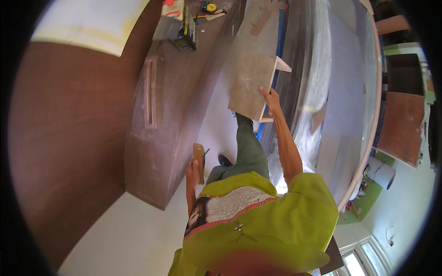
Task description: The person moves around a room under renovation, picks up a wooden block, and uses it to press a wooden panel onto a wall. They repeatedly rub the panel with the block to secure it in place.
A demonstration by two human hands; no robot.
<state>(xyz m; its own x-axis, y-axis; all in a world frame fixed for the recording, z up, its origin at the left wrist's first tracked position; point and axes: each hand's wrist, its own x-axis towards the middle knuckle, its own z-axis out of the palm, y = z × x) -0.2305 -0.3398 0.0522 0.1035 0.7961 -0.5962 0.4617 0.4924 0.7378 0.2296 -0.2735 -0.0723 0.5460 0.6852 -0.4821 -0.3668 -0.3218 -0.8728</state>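
My right hand (271,99) grips the edge of a shallow wooden box (251,87), its thumb over the flat greyish-brown panel. Pale wooden side pieces stick out on the box's right. My left hand (193,172), lower and nearer my body, is closed round a narrow brown wooden piece (199,154). A thin dark part juts out beside that piece; I cannot make out what it is. The two hands are well apart, with my leg between them.
A long brown bench (170,106) runs along my left, with a slotted wooden strip (151,92), a dark can (186,34) and a tape measure (211,7). To my right lie stacked panels (343,92) partly under clear plastic sheeting (317,60). A white roll (381,173) is farther right.
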